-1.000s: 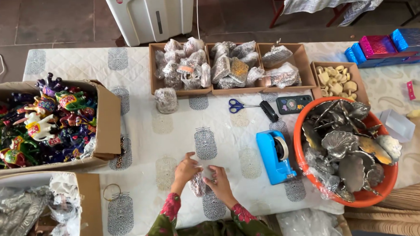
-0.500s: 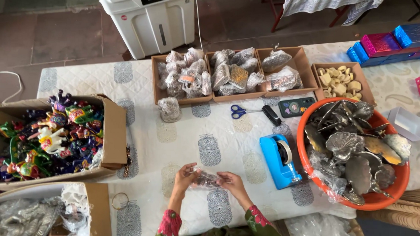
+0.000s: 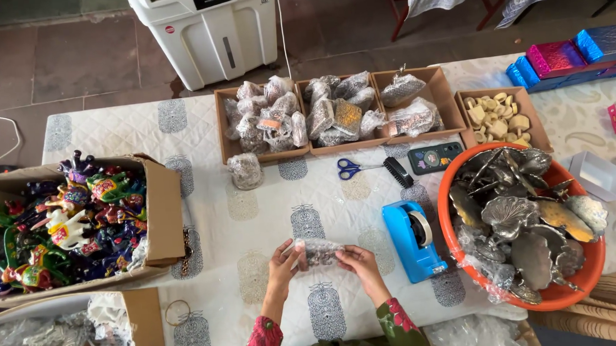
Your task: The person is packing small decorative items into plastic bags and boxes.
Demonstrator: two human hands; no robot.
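Head view: both hands have stayed together at the near edge of the table, and the small bundle they gripped half a second ago is now turned to lie crosswise between them instead of bunched under the fingers. The left hand [image 3: 283,263] is closed on the bundle's left end and the right hand [image 3: 359,262] is closed on its right end, so the wrapped bundle [image 3: 318,251] is held between them just above the white quilted tablecloth [image 3: 202,132]. It is a small, oblong thing in clear, crinkled plastic, greyish brown inside; what is in it cannot be told. Just right of the right hand stands a blue tape dispenser [image 3: 411,241], and beyond that an orange tub [image 3: 589,268] heaped with silvery metal leaves and shells. Farther back lie blue-handled scissors [image 3: 353,168] and three cardboard trays [image 3: 333,113] of similar wrapped bundles. To the left, a cardboard box [image 3: 161,214] holds brightly painted figurines.
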